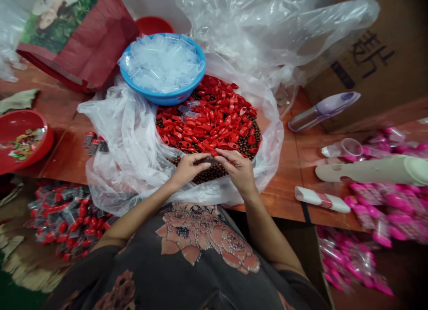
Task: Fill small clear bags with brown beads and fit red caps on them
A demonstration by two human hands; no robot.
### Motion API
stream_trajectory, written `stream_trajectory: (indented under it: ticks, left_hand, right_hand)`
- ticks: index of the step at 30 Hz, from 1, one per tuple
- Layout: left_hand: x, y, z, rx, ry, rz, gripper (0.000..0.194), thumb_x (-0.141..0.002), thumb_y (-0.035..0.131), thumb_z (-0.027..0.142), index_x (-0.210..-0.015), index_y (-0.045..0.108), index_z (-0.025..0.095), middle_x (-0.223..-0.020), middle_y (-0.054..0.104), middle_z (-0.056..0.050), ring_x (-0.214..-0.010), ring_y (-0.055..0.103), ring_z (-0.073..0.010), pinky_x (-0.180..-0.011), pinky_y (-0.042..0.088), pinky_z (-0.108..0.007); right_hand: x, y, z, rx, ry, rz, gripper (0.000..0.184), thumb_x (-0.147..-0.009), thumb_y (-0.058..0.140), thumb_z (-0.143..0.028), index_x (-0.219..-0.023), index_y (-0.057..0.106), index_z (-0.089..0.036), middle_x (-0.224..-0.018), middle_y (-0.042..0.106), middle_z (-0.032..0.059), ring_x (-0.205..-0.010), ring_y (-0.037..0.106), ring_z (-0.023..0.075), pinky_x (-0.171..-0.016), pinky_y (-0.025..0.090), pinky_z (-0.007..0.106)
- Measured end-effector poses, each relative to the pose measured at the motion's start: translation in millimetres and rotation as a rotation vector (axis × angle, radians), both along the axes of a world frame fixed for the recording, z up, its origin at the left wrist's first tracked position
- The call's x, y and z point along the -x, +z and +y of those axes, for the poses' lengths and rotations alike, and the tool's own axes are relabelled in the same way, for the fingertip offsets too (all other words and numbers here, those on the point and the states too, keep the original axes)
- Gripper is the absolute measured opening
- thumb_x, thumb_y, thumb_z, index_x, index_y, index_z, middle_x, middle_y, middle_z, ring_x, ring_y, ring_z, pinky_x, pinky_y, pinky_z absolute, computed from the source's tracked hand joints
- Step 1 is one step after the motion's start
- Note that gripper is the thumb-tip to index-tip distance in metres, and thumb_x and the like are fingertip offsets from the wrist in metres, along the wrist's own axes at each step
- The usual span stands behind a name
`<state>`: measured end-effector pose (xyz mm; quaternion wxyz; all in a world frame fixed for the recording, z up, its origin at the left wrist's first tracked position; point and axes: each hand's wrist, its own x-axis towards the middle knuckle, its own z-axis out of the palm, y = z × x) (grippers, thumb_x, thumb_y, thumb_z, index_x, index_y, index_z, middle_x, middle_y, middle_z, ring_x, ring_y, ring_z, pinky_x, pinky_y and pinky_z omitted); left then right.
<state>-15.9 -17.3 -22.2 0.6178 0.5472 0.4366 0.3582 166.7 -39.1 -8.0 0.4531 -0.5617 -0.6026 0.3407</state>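
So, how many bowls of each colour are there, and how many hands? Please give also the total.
Blue bowl: 1
Red bowl at left and red bowl partly hidden behind: 2
Left hand and right hand: 2
Total: 5

dim, diffuse indoor light, pale glare along the clear plastic bag (270,29), small highlights on the red plastic caps (217,116), deep shadow below the wooden table (287,167), wide-angle stretching and smeared blur over the pink-and-clear containers (399,205), right-hand corners near black, fine detail soft
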Motion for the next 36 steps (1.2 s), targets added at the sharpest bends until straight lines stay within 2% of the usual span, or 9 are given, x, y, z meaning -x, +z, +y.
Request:
stream_trajectory:
  ticks: [8, 12, 14, 16, 19, 22, 28, 33, 36]
  left_hand:
    - [1, 0.1, -1, 0.009, 0.009, -0.027, 0.028, -0.074, 0.074, 0.028, -0.101, 0.076, 0.021, -0.101, 0.074, -0.005, -0.093, 0.066, -0.0202, -0.096, 0.047, -0.040]
    - [-3, 3.6, -3, 0.087, 0.082, -0.119, 0.030, -0.070, 0.077, 0.027, -0.099, 0.075, 0.019, -0.097, 0.074, -0.005, -0.089, 0.065, -0.0193, -0.091, 0.049, -0.038]
    - [-5, 3.8, -4, 0.174, 0.101, -0.212, 0.034, -0.068, 0.080, 0.028, -0.100, 0.072, 0.018, -0.099, 0.073, -0.006, -0.089, 0.066, -0.0191, -0.086, 0.050, -0.035]
    - [-6, 3.6, -4, 0.319, 0.108, -0.300, 0.033, -0.072, 0.078, 0.036, -0.099, 0.071, 0.018, -0.097, 0.073, -0.008, -0.087, 0.066, -0.0188, -0.077, 0.052, -0.031]
    - [-4, 5.6, -3, 0.559, 0.073, -0.407, 0.043, -0.079, 0.066, 0.056, -0.095, 0.071, 0.017, -0.089, 0.074, -0.010, -0.084, 0.068, -0.0209, -0.066, 0.052, -0.029]
    - [-3, 10.3, -1, 0.694, -0.015, -0.506, 0.054, -0.079, 0.059, 0.065, -0.100, 0.072, 0.016, -0.087, 0.075, -0.011, -0.087, 0.069, -0.0244, -0.068, 0.053, -0.033]
    - [-5, 9.0, -1, 0.714, 0.035, -0.490, 0.042, -0.079, 0.061, 0.046, -0.105, 0.072, 0.016, -0.080, 0.074, -0.008, -0.080, 0.069, -0.0239, -0.074, 0.054, -0.038]
    - [-3, 4.6, -4, 0.645, 0.074, -0.492, 0.038, -0.074, 0.067, 0.030, -0.110, 0.069, 0.019, -0.082, 0.072, -0.006, -0.078, 0.067, -0.0217, -0.076, 0.053, -0.039]
    - [-3, 3.9, -7, 0.655, 0.085, -0.503, 0.041, -0.076, 0.068, 0.034, -0.115, 0.067, 0.018, -0.085, 0.073, -0.007, -0.081, 0.067, -0.0232, -0.075, 0.054, -0.039]
  right_hand:
    - [-1, -6.5, -2, -0.205, 0.157, -0.262, 0.028, -0.093, 0.057, -0.034, -0.120, 0.066, -0.035, -0.115, 0.073, 0.0004, -0.105, 0.066, 0.0221, -0.093, 0.052, 0.047]
    - [8, -18.8, -5, -0.257, 0.203, -0.406, 0.067, -0.086, 0.067, -0.043, -0.145, 0.042, -0.026, -0.141, 0.057, 0.0113, -0.128, 0.053, 0.0284, -0.105, 0.045, 0.052]
    - [12, -23.2, -7, -0.270, 0.185, -0.421, 0.079, -0.084, 0.068, -0.042, -0.150, 0.029, -0.023, -0.144, 0.051, 0.0144, -0.133, 0.048, 0.0300, -0.108, 0.042, 0.053]
    - [13, -24.5, -8, -0.275, 0.155, -0.415, 0.081, -0.084, 0.068, -0.039, -0.151, 0.025, -0.024, -0.140, 0.054, 0.0143, -0.129, 0.052, 0.0298, -0.106, 0.043, 0.052]
    - [12, -22.6, -11, -0.274, 0.178, -0.425, 0.079, -0.082, 0.069, -0.035, -0.148, 0.028, -0.027, -0.134, 0.058, 0.0114, -0.121, 0.056, 0.0287, -0.104, 0.044, 0.051]
    - [13, -23.0, -14, -0.268, 0.272, -0.455, 0.079, -0.079, 0.071, -0.036, -0.146, 0.030, -0.031, -0.137, 0.057, 0.0086, -0.122, 0.053, 0.0288, -0.104, 0.043, 0.052]
    - [19, -32.7, -20, -0.309, 0.305, -0.477, 0.076, -0.082, 0.068, -0.042, -0.145, 0.028, -0.030, -0.138, 0.052, 0.0109, -0.127, 0.049, 0.0308, -0.104, 0.041, 0.055]
    - [18, -28.7, -19, -0.319, 0.289, -0.512, 0.088, -0.081, 0.067, -0.051, -0.150, 0.018, -0.027, -0.144, 0.046, 0.0130, -0.130, 0.046, 0.0333, -0.108, 0.037, 0.057]
    - [17, -24.7, -17, -0.313, 0.328, -0.547, 0.085, -0.082, 0.065, -0.052, -0.151, 0.022, -0.025, -0.141, 0.048, 0.0129, -0.128, 0.046, 0.0332, -0.108, 0.037, 0.055]
